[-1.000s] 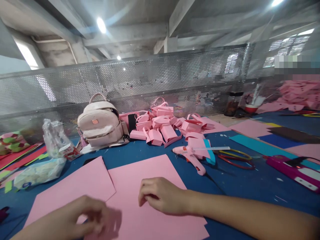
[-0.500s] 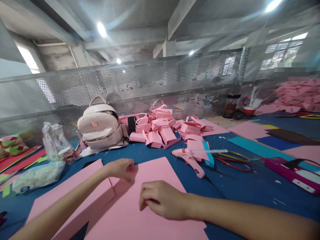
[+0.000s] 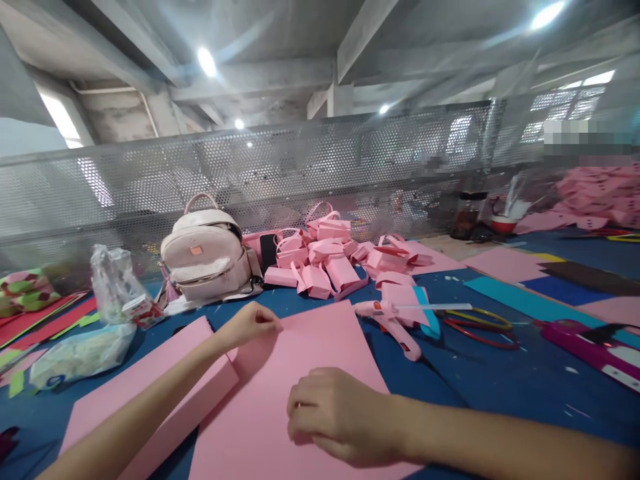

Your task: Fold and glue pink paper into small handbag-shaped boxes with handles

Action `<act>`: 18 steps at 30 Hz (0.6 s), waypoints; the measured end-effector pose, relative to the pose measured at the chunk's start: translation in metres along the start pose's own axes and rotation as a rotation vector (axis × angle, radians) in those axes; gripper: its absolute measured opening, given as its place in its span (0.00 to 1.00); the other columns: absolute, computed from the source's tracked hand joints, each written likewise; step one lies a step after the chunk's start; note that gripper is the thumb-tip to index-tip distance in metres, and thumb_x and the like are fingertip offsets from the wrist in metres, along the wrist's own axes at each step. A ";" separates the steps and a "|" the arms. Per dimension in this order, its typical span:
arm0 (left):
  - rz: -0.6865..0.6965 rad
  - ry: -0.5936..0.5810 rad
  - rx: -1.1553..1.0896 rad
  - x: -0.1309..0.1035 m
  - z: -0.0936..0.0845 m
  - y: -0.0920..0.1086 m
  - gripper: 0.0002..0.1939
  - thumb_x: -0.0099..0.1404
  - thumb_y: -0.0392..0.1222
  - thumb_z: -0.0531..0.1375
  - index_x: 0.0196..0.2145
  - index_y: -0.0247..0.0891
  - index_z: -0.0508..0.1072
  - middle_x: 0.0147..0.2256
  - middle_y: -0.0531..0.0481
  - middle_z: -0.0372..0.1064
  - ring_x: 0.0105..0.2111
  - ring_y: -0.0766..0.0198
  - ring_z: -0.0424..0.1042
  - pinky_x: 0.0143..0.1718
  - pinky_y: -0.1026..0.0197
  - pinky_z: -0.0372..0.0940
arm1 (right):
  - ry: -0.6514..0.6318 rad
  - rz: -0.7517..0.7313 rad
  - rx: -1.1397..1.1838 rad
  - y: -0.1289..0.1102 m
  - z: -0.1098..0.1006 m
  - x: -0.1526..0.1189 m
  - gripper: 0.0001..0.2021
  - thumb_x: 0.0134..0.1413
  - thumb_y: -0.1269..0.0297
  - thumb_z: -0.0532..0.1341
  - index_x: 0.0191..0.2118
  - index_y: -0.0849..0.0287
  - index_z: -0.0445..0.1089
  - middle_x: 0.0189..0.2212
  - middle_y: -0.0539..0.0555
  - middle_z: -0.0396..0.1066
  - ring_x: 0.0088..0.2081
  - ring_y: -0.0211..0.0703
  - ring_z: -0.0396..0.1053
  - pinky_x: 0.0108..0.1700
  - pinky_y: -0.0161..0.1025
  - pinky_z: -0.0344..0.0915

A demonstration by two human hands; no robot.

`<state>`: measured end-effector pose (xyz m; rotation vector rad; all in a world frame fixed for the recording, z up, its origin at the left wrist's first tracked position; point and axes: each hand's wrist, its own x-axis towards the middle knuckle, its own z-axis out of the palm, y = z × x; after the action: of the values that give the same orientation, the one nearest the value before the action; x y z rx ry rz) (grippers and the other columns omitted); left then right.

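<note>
A large pink sheet [image 3: 300,340] lies on the blue table under both hands. My left hand [image 3: 254,327] is closed in a pinch near the sheet's upper left part; what is between the fingertips is too small to make out. My right hand [image 3: 340,413] rests over the lower middle of the sheet with its fingers curled; whether they hold anything is hidden. Beneath my left forearm is a folded pink piece [image 3: 200,400] with a raised flap. To the right of the sheet lies a pink glue gun [image 3: 390,320] with a glue stick in its back.
Behind the sheet stand a pale backpack [image 3: 205,257] and a heap of small pink paper bags [image 3: 325,260]. Scissors [image 3: 480,327] and a magenta device [image 3: 590,347] lie on the right. Plastic bags [image 3: 83,353] are at the left, before a perforated metal screen [image 3: 300,173].
The large sheet has shifted right, and the folded piece's flap stands more open beside it. My left hand has moved slightly right and up, my right hand slightly right and down.
</note>
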<state>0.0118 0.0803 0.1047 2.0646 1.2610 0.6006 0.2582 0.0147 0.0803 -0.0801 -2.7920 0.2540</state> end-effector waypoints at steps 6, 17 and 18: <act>0.054 0.395 -0.244 0.001 -0.015 -0.002 0.22 0.68 0.55 0.60 0.26 0.34 0.73 0.21 0.55 0.68 0.22 0.68 0.67 0.25 0.64 0.62 | 0.040 0.009 -0.040 -0.021 -0.014 -0.009 0.05 0.62 0.67 0.61 0.44 0.56 0.70 0.41 0.54 0.76 0.38 0.44 0.69 0.39 0.41 0.60; 0.195 1.026 -0.612 -0.018 -0.024 0.016 0.18 0.60 0.54 0.63 0.21 0.39 0.69 0.22 0.55 0.64 0.25 0.65 0.63 0.28 0.65 0.60 | 0.802 0.792 0.268 -0.011 -0.033 -0.043 0.31 0.65 0.54 0.57 0.68 0.42 0.44 0.69 0.57 0.48 0.66 0.56 0.55 0.66 0.60 0.53; 0.198 1.027 -0.639 -0.020 -0.024 0.020 0.19 0.61 0.53 0.62 0.19 0.40 0.66 0.20 0.56 0.61 0.23 0.66 0.61 0.26 0.65 0.58 | 0.812 0.815 0.347 -0.005 -0.034 -0.039 0.34 0.64 0.51 0.58 0.69 0.43 0.42 0.70 0.58 0.44 0.67 0.56 0.55 0.65 0.60 0.54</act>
<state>-0.0006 0.0628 0.1349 1.3142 1.1047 2.0178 0.3064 0.0122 0.1001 -0.9892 -1.7540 0.7004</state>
